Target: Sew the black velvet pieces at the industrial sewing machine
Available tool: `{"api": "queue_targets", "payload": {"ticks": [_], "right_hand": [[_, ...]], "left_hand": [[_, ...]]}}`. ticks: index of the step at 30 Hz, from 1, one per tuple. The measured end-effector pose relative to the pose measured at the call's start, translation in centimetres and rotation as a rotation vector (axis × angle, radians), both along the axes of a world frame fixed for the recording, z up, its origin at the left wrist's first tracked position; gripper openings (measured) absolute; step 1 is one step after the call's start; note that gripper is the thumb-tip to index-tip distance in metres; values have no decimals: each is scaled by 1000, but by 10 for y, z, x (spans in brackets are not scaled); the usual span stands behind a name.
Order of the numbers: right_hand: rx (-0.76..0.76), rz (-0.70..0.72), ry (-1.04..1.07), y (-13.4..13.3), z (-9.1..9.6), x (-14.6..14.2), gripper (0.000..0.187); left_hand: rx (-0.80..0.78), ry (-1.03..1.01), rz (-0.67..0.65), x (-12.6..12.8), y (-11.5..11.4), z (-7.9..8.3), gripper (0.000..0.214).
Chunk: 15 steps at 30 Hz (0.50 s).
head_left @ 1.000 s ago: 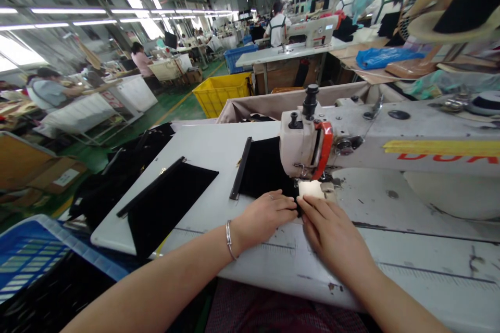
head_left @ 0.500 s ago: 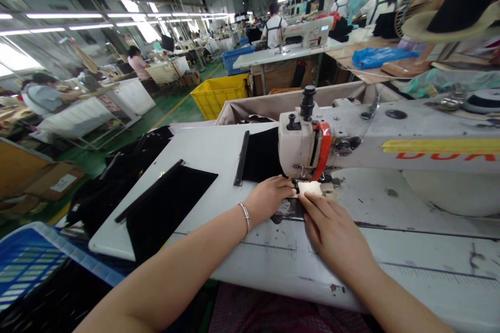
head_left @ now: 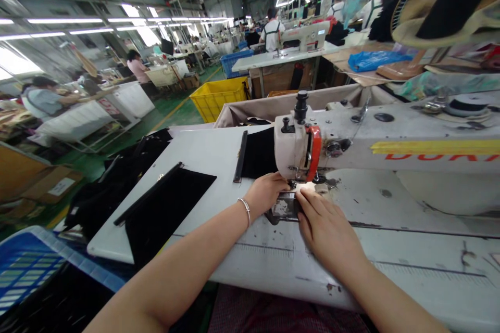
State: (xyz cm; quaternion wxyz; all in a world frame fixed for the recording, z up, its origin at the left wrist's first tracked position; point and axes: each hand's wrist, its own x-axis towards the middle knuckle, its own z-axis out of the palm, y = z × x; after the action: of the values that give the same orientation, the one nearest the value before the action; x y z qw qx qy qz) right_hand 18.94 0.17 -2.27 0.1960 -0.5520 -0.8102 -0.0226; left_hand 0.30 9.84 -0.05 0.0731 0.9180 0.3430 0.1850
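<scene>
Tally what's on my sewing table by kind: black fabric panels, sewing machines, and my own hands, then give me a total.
Black fabric panels: 2
Sewing machine: 1
Hands, left hand and right hand: 2
Total: 5

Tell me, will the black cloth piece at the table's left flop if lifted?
Probably floppy: the black cloth piece appears to sag over the table edge. Its dark edge strip lies straight, so that side likely bends less.
</scene>
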Motion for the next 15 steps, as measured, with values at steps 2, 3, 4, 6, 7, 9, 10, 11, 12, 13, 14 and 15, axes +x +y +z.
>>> {"api": "queue_targets", "payload": {"ticks": [2,3,4,6,7,9,10,11,12,13,14,15], "right_hand": [[1,2,-3,0,1,0,47],[-1,5,-4,-1,1,0,47],[-2,7,-6,-1,2,0,47],[-5,5,-5,-1,3,0,46],[-6,4,-3,-1,3,0,46],[-5,1,0,-1,3,-1,46],[-4,-1,1,-1,3,-1,46],[-5,-1,0,0,3,-2,47],[-6,-3,-2,0,2,-2,47],[-6,-5,-3,0,2,-2,48],[-6,-8,-5,0,2,-2,48],[-5,-9,-6,0,2,-2,48]], "left_hand": [[7,3,6,0,-1,0,21],[7,3,6,0,-1,0,21],[4,1,4,0,-1,0,22],[-2,-8,3,0,0,-1,22],[-4,-13,5,0,0,-1,22],[-6,-18,16,0,1,-2,21],[-8,-18,25,1,1,-2,21],[-11,-19,31,1,2,-1,21],[-14,-21,37,1,2,-1,22],[-15,-25,41,1,2,-1,22],[-15,-31,44,1,2,-1,23],[-13,-38,45,1,2,0,24]]}}
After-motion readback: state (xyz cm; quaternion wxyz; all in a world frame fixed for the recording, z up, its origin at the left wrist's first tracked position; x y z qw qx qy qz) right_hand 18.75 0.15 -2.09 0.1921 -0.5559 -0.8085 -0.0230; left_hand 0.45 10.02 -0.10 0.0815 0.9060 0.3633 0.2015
